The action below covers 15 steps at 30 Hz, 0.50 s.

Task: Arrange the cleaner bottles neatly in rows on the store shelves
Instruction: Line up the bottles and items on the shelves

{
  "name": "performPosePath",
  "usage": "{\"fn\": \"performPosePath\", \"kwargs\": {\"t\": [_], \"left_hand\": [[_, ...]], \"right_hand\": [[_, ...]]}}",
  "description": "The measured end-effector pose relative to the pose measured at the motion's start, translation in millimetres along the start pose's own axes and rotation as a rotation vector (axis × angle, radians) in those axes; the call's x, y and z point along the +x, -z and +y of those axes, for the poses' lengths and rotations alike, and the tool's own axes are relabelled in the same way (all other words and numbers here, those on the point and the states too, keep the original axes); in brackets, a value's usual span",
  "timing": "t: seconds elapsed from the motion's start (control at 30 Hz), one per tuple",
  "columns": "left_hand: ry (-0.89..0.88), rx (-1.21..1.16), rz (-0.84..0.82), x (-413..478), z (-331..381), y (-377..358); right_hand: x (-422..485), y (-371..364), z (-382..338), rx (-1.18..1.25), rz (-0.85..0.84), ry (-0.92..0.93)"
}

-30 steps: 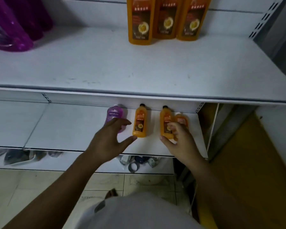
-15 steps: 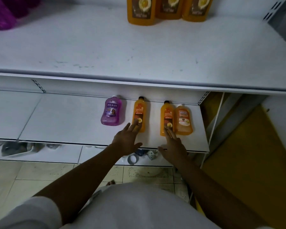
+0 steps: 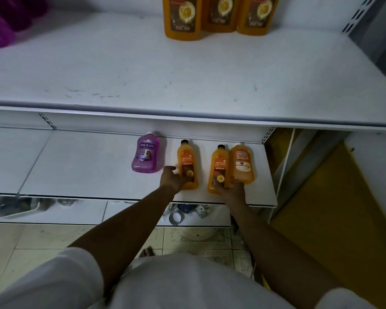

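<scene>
Since half a second ago both our hands have gone further in: then straight fingertips only touched the bottle bases, and now the hands are right on them, while the bottles stand about where they did. We are mid-way through squaring up the front row on the lower shelf (image 3: 87, 170). Our left hand (image 3: 173, 179) wraps the foot of the left orange bottle (image 3: 187, 161), fingers on its left flank and the thumb across its front, so we read it as a grasp. Our right hand (image 3: 231, 191) sits at the bases of the second orange bottle (image 3: 218, 166) and the pale orange bottle (image 3: 242, 163); its fingers are hidden against them, and we cannot tell whether it grips or merely pushes. All four bottles appear upright near the back of that shelf. The purple bottle (image 3: 145, 153) stands apart on the left, a clear gap separates the two orange ones, and the second orange bottle stands just beside the pale one. We judge the next move calls for sliding the left orange bottle sideways to even the spacing, keeping it low so it does not tip. These orange bottles are slim, black-capped and dark-labelled. Three large orange bottles (image 3: 218, 14) stand on the upper shelf (image 3: 143, 70).
</scene>
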<state>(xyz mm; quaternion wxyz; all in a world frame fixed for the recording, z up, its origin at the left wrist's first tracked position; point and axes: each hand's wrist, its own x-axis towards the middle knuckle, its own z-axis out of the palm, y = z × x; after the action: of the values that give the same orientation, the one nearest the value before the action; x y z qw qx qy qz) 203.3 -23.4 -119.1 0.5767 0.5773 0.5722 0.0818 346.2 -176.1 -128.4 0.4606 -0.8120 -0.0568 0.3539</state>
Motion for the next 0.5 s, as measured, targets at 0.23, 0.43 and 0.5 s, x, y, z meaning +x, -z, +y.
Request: {"fn": "performPosePath", "kwargs": {"t": [0.23,0.43,0.5], "left_hand": [[0.169,-0.176,-0.347,-18.4,-9.1,20.4],[0.15,-0.342,-0.625,-57.8,-32.7,58.6],[0.081,-0.313,-0.636,-75.5,-39.9,71.9]], "right_hand": [[-15.1,4.7,-2.9,0.282,-0.363,-0.313],[-60.0,40.9,0.6,0.449,-0.571,-0.287],[-78.0,53.8,6.3,0.281,-0.616,-0.128]]}}
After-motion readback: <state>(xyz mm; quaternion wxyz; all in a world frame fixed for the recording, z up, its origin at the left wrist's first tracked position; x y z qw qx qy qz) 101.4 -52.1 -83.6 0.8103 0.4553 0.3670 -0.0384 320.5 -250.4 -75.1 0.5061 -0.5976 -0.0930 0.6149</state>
